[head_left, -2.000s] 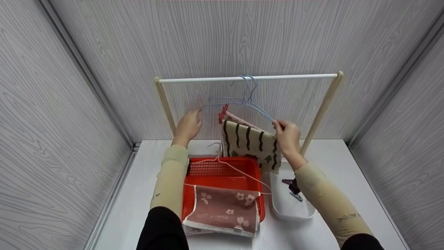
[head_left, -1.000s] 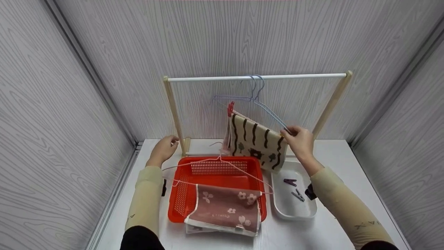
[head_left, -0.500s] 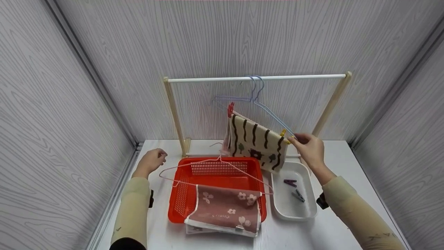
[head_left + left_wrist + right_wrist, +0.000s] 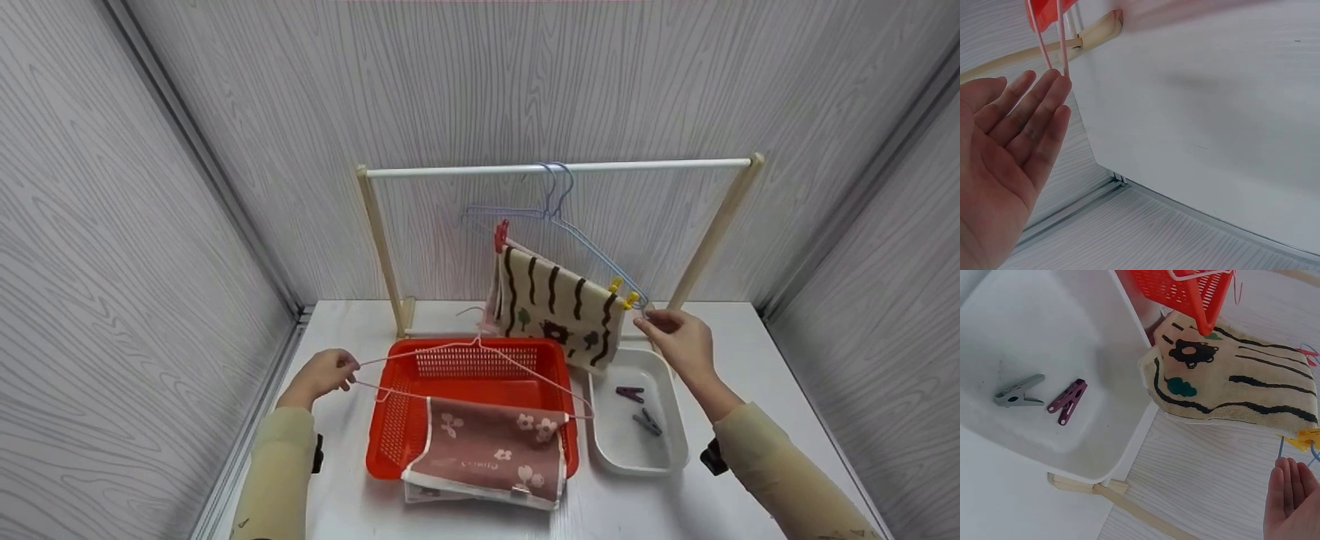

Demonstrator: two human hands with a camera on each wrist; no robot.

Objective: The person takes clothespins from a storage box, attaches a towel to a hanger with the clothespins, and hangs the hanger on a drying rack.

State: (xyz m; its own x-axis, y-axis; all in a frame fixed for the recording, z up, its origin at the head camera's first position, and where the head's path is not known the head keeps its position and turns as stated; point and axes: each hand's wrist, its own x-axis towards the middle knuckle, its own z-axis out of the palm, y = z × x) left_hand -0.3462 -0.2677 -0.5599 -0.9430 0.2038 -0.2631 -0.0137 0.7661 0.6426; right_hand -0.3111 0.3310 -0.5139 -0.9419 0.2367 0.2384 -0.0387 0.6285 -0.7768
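Note:
My left hand [image 4: 322, 373] is at the left end of a pink wire hanger [image 4: 517, 367]. In the left wrist view its extended fingers [image 4: 1027, 121] meet the hanger's two wires, and the thumb stands apart. A dusty-pink flowered towel [image 4: 487, 454] drapes over that hanger's lower bar. My right hand [image 4: 681, 345] is by the lower right end of the blue hangers [image 4: 592, 251], fingers straight in the right wrist view. A cream towel with dark wavy stripes [image 4: 555, 300] hangs there, with yellow clothespins [image 4: 631, 301] at its right and red clothespins [image 4: 501, 236] at its left.
The blue hangers hook over the white bar [image 4: 450, 171] of a wooden-legged rack [image 4: 381, 247]. A red basket [image 4: 382, 442] lies under the pink hanger. Right of it, a white bin [image 4: 611, 457] holds a purple clothespin [image 4: 630, 394] and a grey clothespin [image 4: 647, 421].
My left hand has left the blue hanger and come down left to the pink hanger's end. My right hand has slid down and right along the blue hangers, baring the yellow clothespins.

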